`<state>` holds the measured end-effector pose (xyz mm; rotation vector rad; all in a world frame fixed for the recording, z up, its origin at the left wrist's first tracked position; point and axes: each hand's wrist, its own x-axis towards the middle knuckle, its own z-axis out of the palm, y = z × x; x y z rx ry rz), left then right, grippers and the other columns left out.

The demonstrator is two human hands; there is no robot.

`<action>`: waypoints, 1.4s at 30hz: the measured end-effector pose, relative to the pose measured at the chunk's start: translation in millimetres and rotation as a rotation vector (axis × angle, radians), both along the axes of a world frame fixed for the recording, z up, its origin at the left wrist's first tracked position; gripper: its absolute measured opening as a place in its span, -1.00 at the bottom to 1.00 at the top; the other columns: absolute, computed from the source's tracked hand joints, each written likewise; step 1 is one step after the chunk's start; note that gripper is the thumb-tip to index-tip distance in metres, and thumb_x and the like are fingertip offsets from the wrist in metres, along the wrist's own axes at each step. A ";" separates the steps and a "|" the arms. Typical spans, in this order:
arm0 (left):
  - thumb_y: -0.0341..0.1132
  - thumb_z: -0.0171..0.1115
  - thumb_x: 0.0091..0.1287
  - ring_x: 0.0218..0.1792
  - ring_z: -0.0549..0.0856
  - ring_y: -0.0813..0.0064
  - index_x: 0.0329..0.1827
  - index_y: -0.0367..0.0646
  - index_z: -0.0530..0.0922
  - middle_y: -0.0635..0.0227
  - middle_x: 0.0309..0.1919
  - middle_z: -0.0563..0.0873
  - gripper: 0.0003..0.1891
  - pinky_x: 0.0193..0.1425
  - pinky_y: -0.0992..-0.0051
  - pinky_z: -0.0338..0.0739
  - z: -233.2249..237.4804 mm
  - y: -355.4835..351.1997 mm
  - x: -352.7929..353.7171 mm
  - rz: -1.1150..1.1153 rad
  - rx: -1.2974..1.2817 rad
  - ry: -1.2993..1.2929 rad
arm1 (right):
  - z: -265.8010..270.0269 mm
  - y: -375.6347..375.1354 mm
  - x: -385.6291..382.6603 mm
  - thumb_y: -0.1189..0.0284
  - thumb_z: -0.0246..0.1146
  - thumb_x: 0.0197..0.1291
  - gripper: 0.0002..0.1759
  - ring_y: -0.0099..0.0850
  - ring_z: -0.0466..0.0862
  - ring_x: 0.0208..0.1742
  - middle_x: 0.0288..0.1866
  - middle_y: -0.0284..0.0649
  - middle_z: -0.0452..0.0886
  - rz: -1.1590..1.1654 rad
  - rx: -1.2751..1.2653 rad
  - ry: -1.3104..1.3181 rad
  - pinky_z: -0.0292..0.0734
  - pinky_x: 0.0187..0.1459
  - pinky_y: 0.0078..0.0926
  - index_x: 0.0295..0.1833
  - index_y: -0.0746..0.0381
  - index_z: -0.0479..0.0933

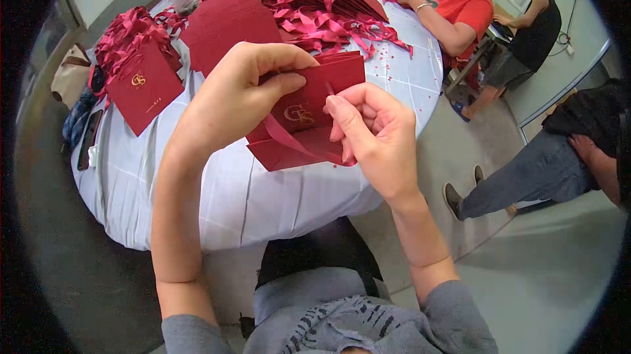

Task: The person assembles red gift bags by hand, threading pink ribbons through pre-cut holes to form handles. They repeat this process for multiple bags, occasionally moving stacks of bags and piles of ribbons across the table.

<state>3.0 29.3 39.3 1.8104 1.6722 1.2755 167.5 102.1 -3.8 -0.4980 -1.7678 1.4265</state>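
Observation:
A dark red paper gift bag point(342, 78) with a gold monogram is held up in front of me, over the near part of the table. My left hand point(240, 88) is closed on its upper left edge, thumb on the front side. At the bag's right side, my right hand point(378, 134) pinches a red ribbon point(287, 138), which runs in a loop across the bag's front below the monogram. The ribbon's end between my fingertips is partly hidden. Behind my left hand lies a stack of plain red bags point(230, 22).
Another monogrammed red bag point(146, 88) leans by a heap of ribbons point(131, 32) on the left. More ribboned bags point(322, 6) cover the far side of the white-covered table point(220, 213). A person in an orange-red shirt point(460, 2) sits at right; others stand beyond.

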 end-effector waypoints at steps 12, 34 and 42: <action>-0.53 0.24 0.13 -0.25 0.66 0.58 -0.18 -0.37 0.61 0.25 -0.33 0.73 -0.81 -0.09 0.56 0.53 -2.5 -5.4 20.4 0.138 0.122 0.088 | 3.9 -0.9 -1.3 0.55 0.21 0.17 -0.82 -0.77 0.35 -0.61 -0.68 -0.44 0.43 -0.091 0.003 -0.016 0.21 -0.60 -0.71 -0.47 0.34 0.46; -0.48 0.20 0.09 -0.40 0.62 0.19 -0.23 -0.24 0.58 0.15 -0.45 0.64 -0.82 -0.27 0.31 0.46 -17.1 5.0 48.3 0.302 0.363 0.526 | -4.3 23.2 -2.7 0.52 0.21 0.05 -0.84 -0.40 0.57 -0.62 -0.62 -0.05 0.54 -0.136 0.281 -0.059 0.42 -0.54 -0.43 -0.48 0.39 0.43; -0.49 0.19 0.09 -0.41 0.61 0.19 -0.22 -0.24 0.57 0.16 -0.47 0.63 -0.82 -0.28 0.30 0.45 -18.0 6.4 47.9 0.282 0.345 0.535 | -6.2 18.5 0.8 0.52 0.19 0.09 -0.83 -0.43 0.50 -0.66 -0.67 -0.04 0.47 -0.251 0.541 -0.064 0.35 -0.57 -0.41 -0.48 0.37 0.43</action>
